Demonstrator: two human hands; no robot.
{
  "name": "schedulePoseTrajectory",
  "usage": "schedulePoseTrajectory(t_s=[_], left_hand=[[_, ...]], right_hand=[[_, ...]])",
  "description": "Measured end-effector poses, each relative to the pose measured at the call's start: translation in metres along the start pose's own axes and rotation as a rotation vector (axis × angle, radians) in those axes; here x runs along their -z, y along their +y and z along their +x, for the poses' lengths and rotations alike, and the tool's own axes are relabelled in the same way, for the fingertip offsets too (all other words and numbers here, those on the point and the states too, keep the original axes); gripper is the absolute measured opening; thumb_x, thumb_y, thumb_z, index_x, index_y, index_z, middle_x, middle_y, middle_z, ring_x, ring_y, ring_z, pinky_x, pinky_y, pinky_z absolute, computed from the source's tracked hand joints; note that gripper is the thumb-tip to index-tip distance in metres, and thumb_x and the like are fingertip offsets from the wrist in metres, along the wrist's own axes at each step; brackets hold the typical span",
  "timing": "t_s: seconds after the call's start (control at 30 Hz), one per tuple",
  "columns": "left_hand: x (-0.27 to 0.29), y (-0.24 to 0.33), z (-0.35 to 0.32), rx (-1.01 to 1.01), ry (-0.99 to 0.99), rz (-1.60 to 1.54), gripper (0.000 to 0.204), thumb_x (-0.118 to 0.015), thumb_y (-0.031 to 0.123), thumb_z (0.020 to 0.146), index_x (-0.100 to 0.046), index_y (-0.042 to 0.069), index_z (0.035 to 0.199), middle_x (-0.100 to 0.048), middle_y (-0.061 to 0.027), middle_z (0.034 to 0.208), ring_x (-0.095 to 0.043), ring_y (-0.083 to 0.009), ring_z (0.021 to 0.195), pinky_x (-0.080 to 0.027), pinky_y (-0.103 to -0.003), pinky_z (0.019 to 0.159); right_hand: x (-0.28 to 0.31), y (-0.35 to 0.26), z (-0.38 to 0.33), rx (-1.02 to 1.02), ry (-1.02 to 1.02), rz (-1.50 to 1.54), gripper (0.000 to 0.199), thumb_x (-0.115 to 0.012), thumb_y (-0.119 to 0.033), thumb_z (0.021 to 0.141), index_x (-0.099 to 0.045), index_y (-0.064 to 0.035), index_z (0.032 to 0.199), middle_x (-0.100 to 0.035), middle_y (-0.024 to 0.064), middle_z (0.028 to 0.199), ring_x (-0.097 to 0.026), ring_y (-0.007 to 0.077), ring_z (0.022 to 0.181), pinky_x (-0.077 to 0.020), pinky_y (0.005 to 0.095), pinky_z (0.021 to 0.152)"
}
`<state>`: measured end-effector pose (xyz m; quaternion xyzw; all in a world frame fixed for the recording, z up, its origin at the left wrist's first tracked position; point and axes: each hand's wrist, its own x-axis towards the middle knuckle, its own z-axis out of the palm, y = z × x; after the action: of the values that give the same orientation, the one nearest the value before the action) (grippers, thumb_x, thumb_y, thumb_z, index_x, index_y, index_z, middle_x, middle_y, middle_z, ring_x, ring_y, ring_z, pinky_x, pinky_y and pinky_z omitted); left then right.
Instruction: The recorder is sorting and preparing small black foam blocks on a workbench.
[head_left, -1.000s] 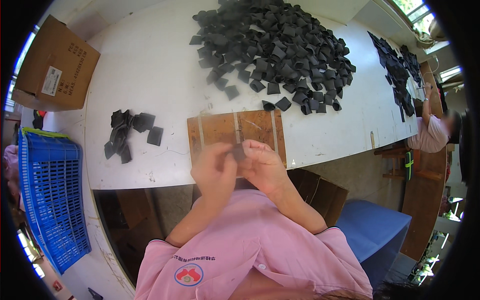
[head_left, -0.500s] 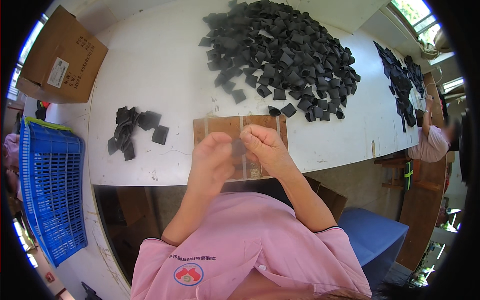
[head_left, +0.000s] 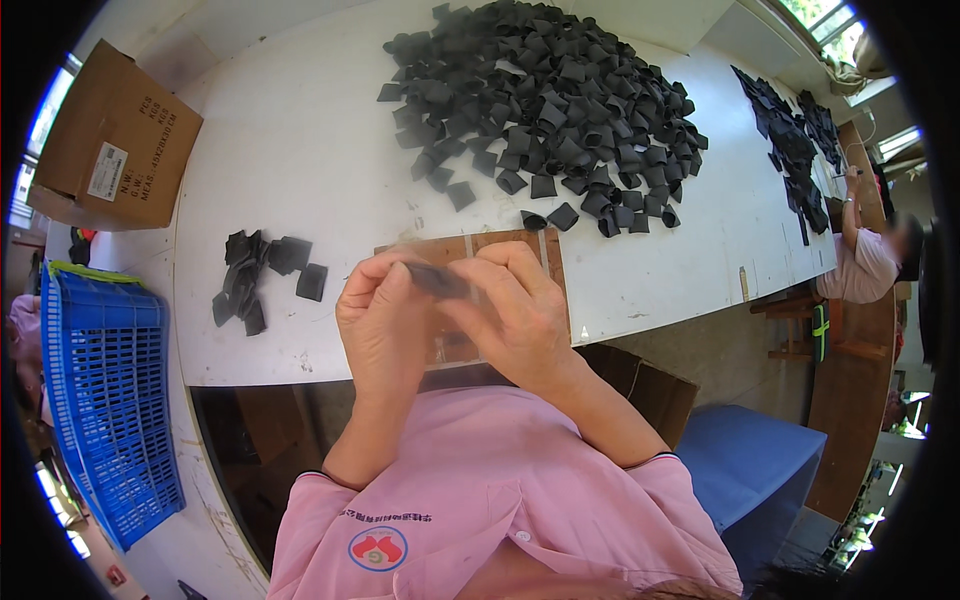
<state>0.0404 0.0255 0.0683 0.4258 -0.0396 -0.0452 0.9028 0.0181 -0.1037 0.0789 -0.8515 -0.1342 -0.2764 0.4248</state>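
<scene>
A small black fabric sleeve [head_left: 436, 279] is held up in front of my chest, above a brown board on the table. My left hand [head_left: 378, 325] pinches its left end between thumb and fingers. At its right end, the thumb and fingers of my right hand [head_left: 525, 315] close on it, slightly smeared by motion. Beneath both hands lies the brown board [head_left: 552, 300] with pale strips, partly covered by them. Beyond the board spreads a big heap of similar black fabric sleeves [head_left: 560, 120]. A smaller cluster of flat black pieces [head_left: 245, 275] sits to the left.
A cardboard box [head_left: 120, 140] stands at the far left, with a blue plastic basket [head_left: 110, 390] nearer me. More black pieces [head_left: 790, 150] lie at the table's right end, where another person [head_left: 865, 260] sits. A blue stool [head_left: 740, 455] is at my right.
My hands have moved slightly left, and the black sleeve now stretches sideways between them. My right hand has turned, with its fingers less curled. The whole view has shifted a little.
</scene>
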Motion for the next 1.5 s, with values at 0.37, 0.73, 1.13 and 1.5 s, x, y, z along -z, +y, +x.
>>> schedulePoseTrajectory(t_s=[0.37, 0.73, 1.13, 1.5], left_hand=[[0.006, -0.006, -0.012, -0.042, 0.018, 0.147, 0.011, -0.055, 0.006, 0.081, -0.056, -0.001, 0.09, -0.055, -0.0083, 0.089, -0.051, -0.0131, 0.08, -0.041, -0.027, 0.074], [0.002, 0.012, 0.012, -0.457, -0.276, 0.918, 0.011, -0.063, 0.0, 0.073, -0.062, 0.0, 0.085, -0.055, -0.0063, 0.078, -0.049, -0.0107, 0.07, -0.039, -0.019, 0.056], [0.023, -0.015, 0.009, -0.581, -0.133, 0.867, 0.009, -0.061, 0.002, 0.075, -0.061, 0.001, 0.084, -0.054, -0.0066, 0.073, -0.048, -0.0122, 0.063, -0.038, -0.023, 0.055], [0.203, -0.027, 0.03, -0.243, 0.274, 1.79, 0.012, -0.056, 0.002, 0.071, -0.057, 0.002, 0.084, -0.048, -0.0156, 0.1, -0.05, -0.0303, 0.083, -0.044, -0.036, 0.069]], right_hand=[[-0.007, 0.016, -0.011, -0.013, 0.09, 0.157, 0.016, -0.066, -0.001, 0.063, -0.058, -0.0002, 0.077, -0.05, 0.007, 0.069, -0.049, 0.0212, 0.061, -0.0393, 0.0293, 0.05], [0.005, 0.011, 0.002, -0.174, -0.113, 0.204, 0.015, -0.065, -0.002, 0.067, -0.061, -0.0018, 0.081, -0.055, 0.0077, 0.072, -0.054, 0.0208, 0.064, -0.0431, 0.028, 0.052], [0.0, 0.012, 0.008, 0.074, -0.056, -0.034, 0.011, -0.063, 0.0, 0.067, -0.059, -0.0002, 0.077, -0.052, 0.007, 0.066, -0.049, 0.0178, 0.056, -0.0366, 0.0267, 0.046], [0.019, 0.031, -0.031, -0.928, -0.175, 0.602, 0.024, -0.048, -0.02, 0.088, -0.059, 0.0014, 0.088, -0.054, 0.0015, 0.065, -0.045, 0.0051, 0.054, -0.036, 0.017, 0.049]])
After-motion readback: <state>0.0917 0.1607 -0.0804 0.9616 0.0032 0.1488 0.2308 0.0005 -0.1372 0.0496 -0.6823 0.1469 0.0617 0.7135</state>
